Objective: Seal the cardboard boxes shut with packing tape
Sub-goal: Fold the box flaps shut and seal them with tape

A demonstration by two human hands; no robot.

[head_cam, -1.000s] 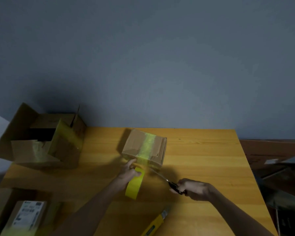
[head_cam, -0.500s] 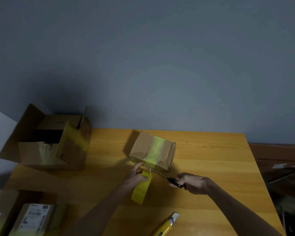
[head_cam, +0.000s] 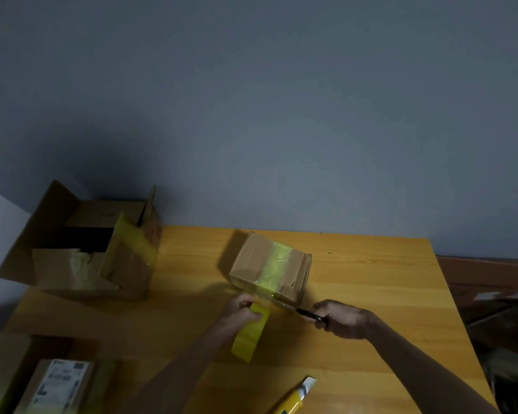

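A small closed cardboard box point(head_cam: 251, 264) sits mid-table with a strip of yellow tape point(head_cam: 277, 265) running over its top and down its near side. My left hand point(head_cam: 241, 312) grips the yellow tape roll point(head_cam: 248, 337) just in front of the box, the tape stretched from roll to box. My right hand point(head_cam: 343, 319) grips black-handled scissors point(head_cam: 299, 312), whose blades reach the stretched tape at the box's near edge.
A large open cardboard box point(head_cam: 81, 249) with yellow tape on a flap stands at the back left. A yellow box cutter point(head_cam: 296, 397) lies near the front edge of the wooden table point(head_cam: 371, 294). Labelled parcels point(head_cam: 54, 383) lie at the front left. Clutter sits beyond the right edge.
The scissors have moved in toward the stretched tape at the box's near edge. My left hand keeps the roll pulled taut. The camera view has shifted, moving everything rightward in frame.
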